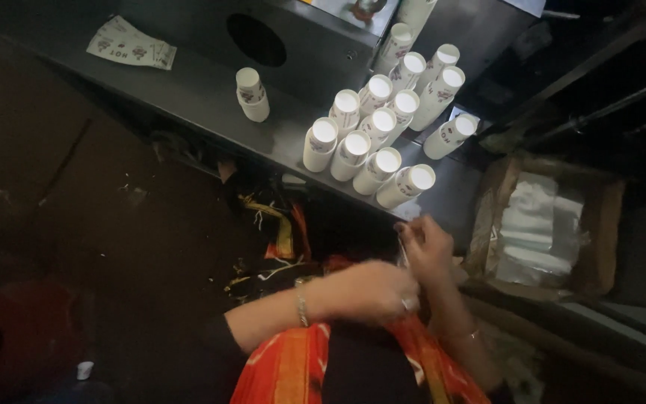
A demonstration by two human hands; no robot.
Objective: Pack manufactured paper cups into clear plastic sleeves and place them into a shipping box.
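This looks like a small drinks stall or tea shop rather than a home. A dark metal worktop (211,97) with a round hole cut in it carries a cluster of white printed paper cups (383,135) standing in stacks. Left of the cluster, one more short stack of cups (252,93) stands alone. To the right of the cluster, below the worktop's edge, sits a brown cardboard box (600,224) holding clear plastic-wrapped white supplies.
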